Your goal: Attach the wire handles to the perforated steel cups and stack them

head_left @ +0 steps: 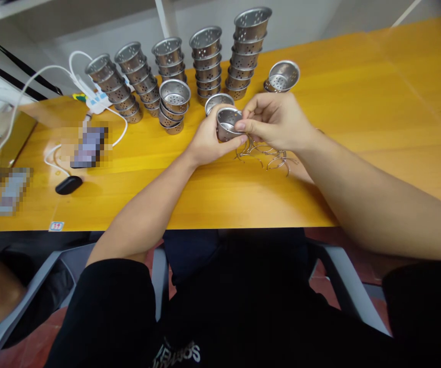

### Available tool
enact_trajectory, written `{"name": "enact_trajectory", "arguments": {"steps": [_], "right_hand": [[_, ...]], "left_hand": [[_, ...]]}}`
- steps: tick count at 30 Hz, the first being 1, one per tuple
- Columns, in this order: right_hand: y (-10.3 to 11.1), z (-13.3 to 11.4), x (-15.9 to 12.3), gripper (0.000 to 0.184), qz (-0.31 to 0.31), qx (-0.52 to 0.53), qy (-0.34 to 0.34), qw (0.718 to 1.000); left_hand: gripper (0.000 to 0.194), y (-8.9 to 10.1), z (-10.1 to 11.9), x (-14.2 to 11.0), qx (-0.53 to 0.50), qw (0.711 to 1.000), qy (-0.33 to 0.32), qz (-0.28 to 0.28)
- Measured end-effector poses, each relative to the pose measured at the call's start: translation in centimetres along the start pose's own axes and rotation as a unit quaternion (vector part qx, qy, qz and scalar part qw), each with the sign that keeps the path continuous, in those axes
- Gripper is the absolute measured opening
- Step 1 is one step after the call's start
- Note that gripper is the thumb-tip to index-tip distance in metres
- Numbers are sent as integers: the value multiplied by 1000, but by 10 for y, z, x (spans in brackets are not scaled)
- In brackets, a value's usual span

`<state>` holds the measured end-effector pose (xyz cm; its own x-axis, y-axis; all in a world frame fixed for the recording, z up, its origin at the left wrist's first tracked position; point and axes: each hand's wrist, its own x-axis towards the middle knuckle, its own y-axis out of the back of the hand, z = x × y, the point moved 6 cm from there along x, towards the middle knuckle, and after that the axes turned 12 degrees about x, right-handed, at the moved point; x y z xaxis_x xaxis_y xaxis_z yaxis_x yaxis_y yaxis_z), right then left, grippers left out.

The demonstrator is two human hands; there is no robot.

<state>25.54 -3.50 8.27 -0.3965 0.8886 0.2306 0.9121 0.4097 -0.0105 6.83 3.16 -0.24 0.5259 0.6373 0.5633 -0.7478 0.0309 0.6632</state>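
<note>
My left hand [206,142] is wrapped round a small perforated metal cup [228,125], its open top facing up and tilted towards me. At the cup's right rim, the thumb and fingers of my right hand [276,121] are pinched together; what they hold, if anything, is too small or hidden to tell. Several thin curved metal wires [280,159] lie on the table just below my right hand. Right behind the held cup is another perforated cup [220,102], partly covered by my left hand.
Several tall stacks of perforated cups [208,66] line the back of the yellow table [128,204]. A shorter stack [174,105] stands nearer, and more cups [283,76] sit at right. A power strip [98,102], white cables, a blurred phone [90,147] and a black oval object [69,185] lie left.
</note>
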Motion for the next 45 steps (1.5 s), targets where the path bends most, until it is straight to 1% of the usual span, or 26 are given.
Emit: {"name": "enact_trajectory", "arguments": {"steps": [3, 5, 7, 9, 11, 12, 16, 19, 20, 21, 23, 25, 26, 28, 30, 34, 40, 45], "right_hand": [[0, 0, 0, 77, -5, 2, -2, 1000], [-2, -1, -2, 74, -13, 19, 8, 1000], [-3, -3, -3, 74, -2, 3, 23, 1000], [0, -6, -6, 76, 33, -59, 35, 997], [3, -10, -9, 79, 72, -144, 40, 986], [4, -12, -10, 79, 82, -185, 38, 979], [4, -16, -13, 62, 73, -312, 34, 947], [5, -10, -11, 54, 52, -371, 32, 927], [5, -7, -9, 51, 46, -370, 47, 927], [5, -4, -7, 46, 42, -356, 80, 930], [6, -1, -5, 34, 40, -296, 174, 938], [8, 2, -4, 24, 40, -236, 253, 937], [8, 4, -3, 21, 38, -220, 277, 934], [8, 6, -2, 20, 34, -212, 300, 930], [7, 7, -1, 19, 34, -210, 295, 932], [7, 7, -1, 12, 48, -208, 240, 947], [6, 6, -3, 33, 88, -221, 213, 948], [4, 8, -2, 43, 71, -198, 189, 959]], "left_hand": [[90, -1, -1, -2, 1, 1000, -2, -3], [93, -4, -6, -4, 6, 1000, -8, -3], [96, -7, -13, -5, 9, 1000, -19, 4], [99, -8, -18, -5, 8, 999, -27, 21], [97, -6, -19, -3, 12, 999, -25, 41], [96, -4, -18, -1, 17, 998, -22, 49], [92, 8, -6, 4, 33, 997, -15, 66], [98, 14, -2, 3, 37, 997, -21, 70], [100, 14, -2, 2, 43, 996, -21, 70], [102, 14, -4, 1, 52, 996, -19, 68], [104, 13, -8, -2, 70, 995, -8, 66], [105, 13, -11, -4, 83, 994, 6, 70], [105, 14, -12, -5, 86, 994, 11, 71], [106, 15, -13, -6, 93, 993, 15, 74], [105, 17, -13, -7, 98, 992, 14, 76], [103, 20, -12, -5, 100, 992, 15, 74], [105, 23, 0, -1, 122, 991, 44, 43], [101, 32, 14, -3, 128, 988, 78, 24]]}}
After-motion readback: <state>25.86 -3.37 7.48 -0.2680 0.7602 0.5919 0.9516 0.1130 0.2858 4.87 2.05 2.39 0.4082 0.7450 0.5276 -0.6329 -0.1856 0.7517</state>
